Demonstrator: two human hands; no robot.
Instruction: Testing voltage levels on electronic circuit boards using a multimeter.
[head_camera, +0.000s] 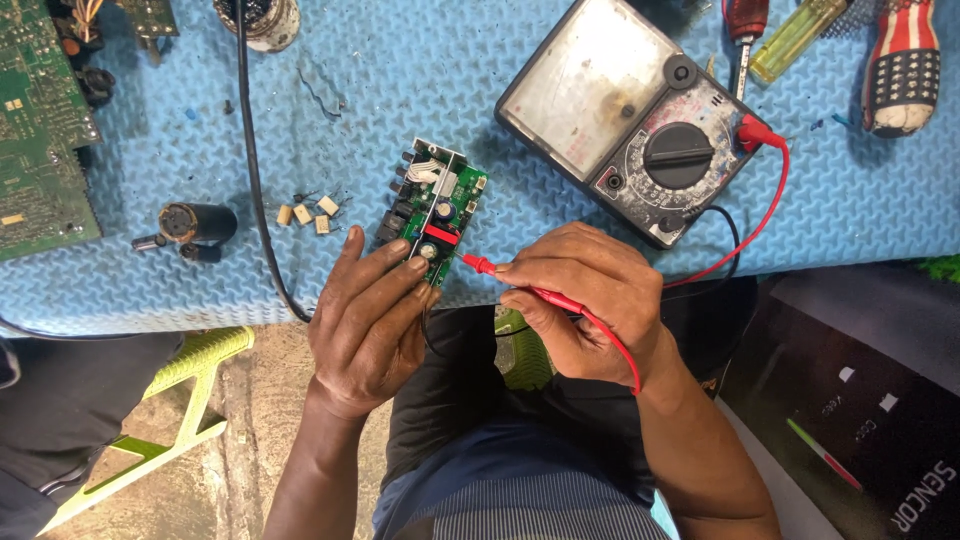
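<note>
Left hand: the left hand (368, 320) is in the lower middle of the frame, palm side down, fingers stretched forward and close together. The fingertips (415, 268) press on the near end of the small circuit board; the hand is mostly flat, not closed into a fist.
Right hand: the right hand (585, 300) is just right of the centre, closed around the red probe (478, 264). The thumb and first fingers pinch the probe like a pen.
Red probe: its tip points to the left and reaches the near end of the board, just beside the left fingertips. I cannot tell which part it touches.
Small circuit board: the small circuit board (435, 205) is green, with black and white parts on it. It lies tilted at the centre of the frame, on the near edge of the blue mat.
Red wire: the red wire (765, 215) runs from the right hand up to the meter, in a curve on the right side.
Meter: the analog meter (630, 110) lies in the upper right of the centre, with a pale dial window and a round black knob.
Blue mat: the blue mat (400, 80) covers the whole upper part of the frame.
Large board: a larger green board (40, 140) lies at the upper left edge.
Small parts: some small beige parts (308, 212) and a black cylinder (195, 222) lie left of the small board, well apart from the hands.
</note>
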